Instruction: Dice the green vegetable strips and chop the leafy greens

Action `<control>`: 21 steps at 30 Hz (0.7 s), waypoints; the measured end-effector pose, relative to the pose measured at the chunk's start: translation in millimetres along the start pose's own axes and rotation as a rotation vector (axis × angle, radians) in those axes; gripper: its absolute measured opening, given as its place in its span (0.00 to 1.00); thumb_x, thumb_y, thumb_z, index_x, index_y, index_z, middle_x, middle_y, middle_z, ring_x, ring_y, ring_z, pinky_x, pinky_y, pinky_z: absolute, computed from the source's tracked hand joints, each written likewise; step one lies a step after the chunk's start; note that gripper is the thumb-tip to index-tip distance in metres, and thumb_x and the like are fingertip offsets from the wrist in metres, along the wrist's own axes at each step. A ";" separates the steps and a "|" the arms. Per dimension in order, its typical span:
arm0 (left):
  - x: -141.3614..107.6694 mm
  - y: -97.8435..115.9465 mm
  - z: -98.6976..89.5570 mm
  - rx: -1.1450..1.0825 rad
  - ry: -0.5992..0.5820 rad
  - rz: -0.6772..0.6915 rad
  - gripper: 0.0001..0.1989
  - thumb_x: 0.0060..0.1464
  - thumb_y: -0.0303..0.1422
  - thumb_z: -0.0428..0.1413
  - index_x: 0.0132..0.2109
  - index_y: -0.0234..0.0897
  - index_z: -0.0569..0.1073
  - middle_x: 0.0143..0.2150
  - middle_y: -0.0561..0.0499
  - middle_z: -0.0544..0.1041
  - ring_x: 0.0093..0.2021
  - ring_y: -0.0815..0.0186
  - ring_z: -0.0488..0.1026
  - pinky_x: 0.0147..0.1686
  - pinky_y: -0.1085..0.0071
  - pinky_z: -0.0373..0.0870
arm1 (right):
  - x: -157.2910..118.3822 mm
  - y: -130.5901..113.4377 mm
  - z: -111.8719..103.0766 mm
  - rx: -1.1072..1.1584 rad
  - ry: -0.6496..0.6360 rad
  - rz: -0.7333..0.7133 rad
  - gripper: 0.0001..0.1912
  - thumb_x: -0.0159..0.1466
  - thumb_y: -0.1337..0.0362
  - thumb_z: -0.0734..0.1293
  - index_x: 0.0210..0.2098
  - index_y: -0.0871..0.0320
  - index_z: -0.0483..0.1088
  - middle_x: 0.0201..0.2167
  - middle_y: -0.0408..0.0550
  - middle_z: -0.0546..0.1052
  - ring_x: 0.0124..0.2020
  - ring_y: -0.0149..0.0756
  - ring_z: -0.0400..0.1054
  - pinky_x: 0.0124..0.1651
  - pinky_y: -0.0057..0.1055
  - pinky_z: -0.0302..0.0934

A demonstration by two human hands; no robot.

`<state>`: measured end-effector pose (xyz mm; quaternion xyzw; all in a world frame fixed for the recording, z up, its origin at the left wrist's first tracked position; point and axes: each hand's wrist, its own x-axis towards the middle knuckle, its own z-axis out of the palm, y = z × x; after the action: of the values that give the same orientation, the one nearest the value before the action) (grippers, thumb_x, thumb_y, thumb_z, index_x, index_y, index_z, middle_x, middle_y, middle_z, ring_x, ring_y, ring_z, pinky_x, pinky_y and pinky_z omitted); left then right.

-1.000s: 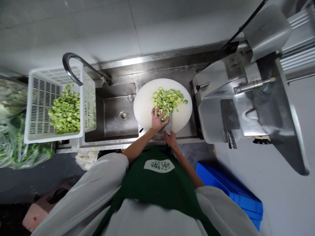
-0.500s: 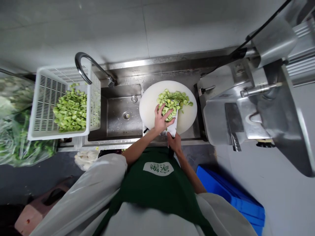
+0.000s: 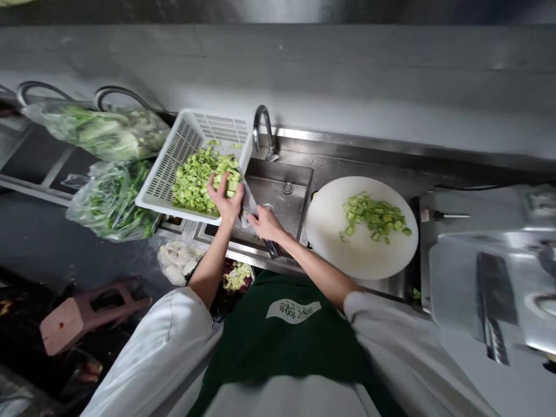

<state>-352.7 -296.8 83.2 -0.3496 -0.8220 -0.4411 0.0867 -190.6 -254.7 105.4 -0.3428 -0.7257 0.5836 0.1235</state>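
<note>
My right hand (image 3: 266, 224) grips a cleaver (image 3: 249, 200) by its dark handle, its broad blade tilted over the right side of a white plastic basket (image 3: 150, 200). Chopped green vegetable pieces (image 3: 233, 174) lie on the blade. Against them my left hand (image 3: 226, 201) curves with its fingers apart, steadying the load. Beneath, the basket holds a heap of the same pale green chunks (image 3: 191, 182). To the right, more cut pieces (image 3: 373, 214) are scattered on a round white cutting board (image 3: 330, 243).
Between basket and board is a steel sink (image 3: 295, 200) with a curved faucet (image 3: 262, 119). Bagged greens (image 3: 117, 200) sit left of the basket. Another cleaver (image 3: 495, 289) lies on the steel machine at right. A pink stool (image 3: 65, 324) stands on the floor, lower left.
Both hands have moved left from the cutting board to the basket, carrying vegetable pieces on the cleaver blade. Fewer pieces lie on the board. The view has shifted left.
</note>
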 end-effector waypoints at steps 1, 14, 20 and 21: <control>21.3 -26.8 -7.9 0.010 0.016 -0.077 0.30 0.59 0.48 0.60 0.62 0.38 0.71 0.70 0.39 0.59 0.72 0.51 0.55 0.72 0.54 0.50 | 21.9 -17.5 14.1 -0.062 -0.060 -0.047 0.08 0.67 0.64 0.67 0.31 0.57 0.68 0.16 0.35 0.67 0.19 0.25 0.64 0.27 0.23 0.57; 58.3 -90.7 10.6 -0.107 -0.042 0.046 0.17 0.68 0.40 0.47 0.49 0.34 0.75 0.48 0.42 0.77 0.53 0.58 0.74 0.58 0.58 0.69 | -93.4 60.4 -118.7 -0.476 0.320 0.222 0.09 0.68 0.60 0.61 0.33 0.56 0.66 0.21 0.45 0.72 0.24 0.35 0.68 0.28 0.27 0.56; -23.9 12.7 132.4 -0.343 -0.557 0.378 0.18 0.67 0.43 0.48 0.50 0.37 0.77 0.49 0.43 0.78 0.53 0.59 0.75 0.58 0.60 0.71 | -218.2 118.7 -229.2 -1.022 0.463 0.806 0.17 0.72 0.61 0.56 0.49 0.64 0.71 0.33 0.63 0.80 0.34 0.47 0.76 0.37 0.34 0.59; -38.2 26.9 155.8 -0.363 -0.650 0.409 0.19 0.66 0.44 0.49 0.52 0.38 0.76 0.51 0.43 0.78 0.55 0.58 0.74 0.59 0.59 0.70 | -229.7 129.4 -243.2 -1.043 0.461 0.866 0.18 0.72 0.61 0.55 0.51 0.65 0.71 0.35 0.65 0.80 0.37 0.49 0.77 0.39 0.35 0.61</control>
<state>-281.0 -183.6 -9.0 -0.6358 -0.6293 -0.4194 -0.1543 164.8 -205.7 105.7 -0.7289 -0.6646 0.0699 -0.1490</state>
